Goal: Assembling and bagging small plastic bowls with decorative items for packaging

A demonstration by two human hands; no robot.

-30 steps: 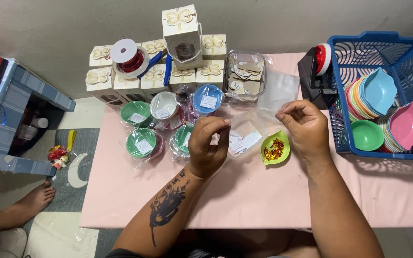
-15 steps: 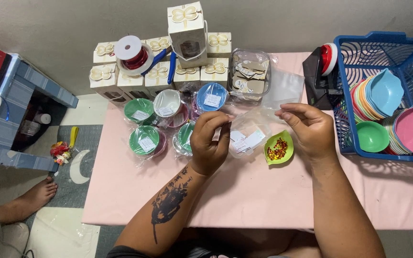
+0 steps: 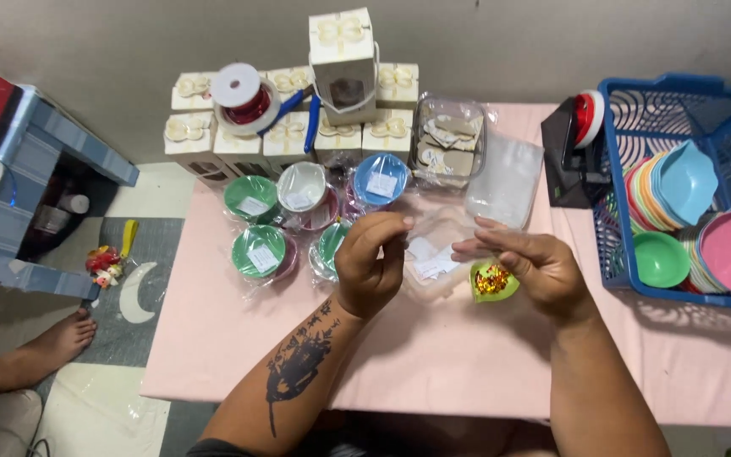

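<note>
Clear plastic, a small transparent bag [image 3: 437, 254], is pinched between both hands above the pink table [image 3: 433, 364]: the left hand [image 3: 371, 267] closes thumb and fingers on the bag's near edge, and the right hand [image 3: 535, 269] grips its opposite side with fingertips together on the film, so that the bag hangs stretched between them, white paper slips faintly visible through it. Directly beneath the right hand sits a lime-green dish [image 3: 492, 283] of gold and red sequins, just touching the knuckles' shadow. Outward to the left lie wrapped round bowls [image 3: 260, 252] in green, white and blue, each with a paper label; behind them stand cream gift boxes [image 3: 344, 51], a spool of red ribbon [image 3: 243, 97], blue-handled scissors [image 3: 306, 106] and a clear container [image 3: 450, 140] of cut-outs. A blue basket [image 3: 636, 97] at the right holds stacked coloured dishes [image 3: 678, 211]. Risk, as a judgement: the dish lies so near the right wrist that a downward or sideways movement could tip it and scatter sequins; the thin film could also slip from the fingertips or tear if pulled too taut.
</note>
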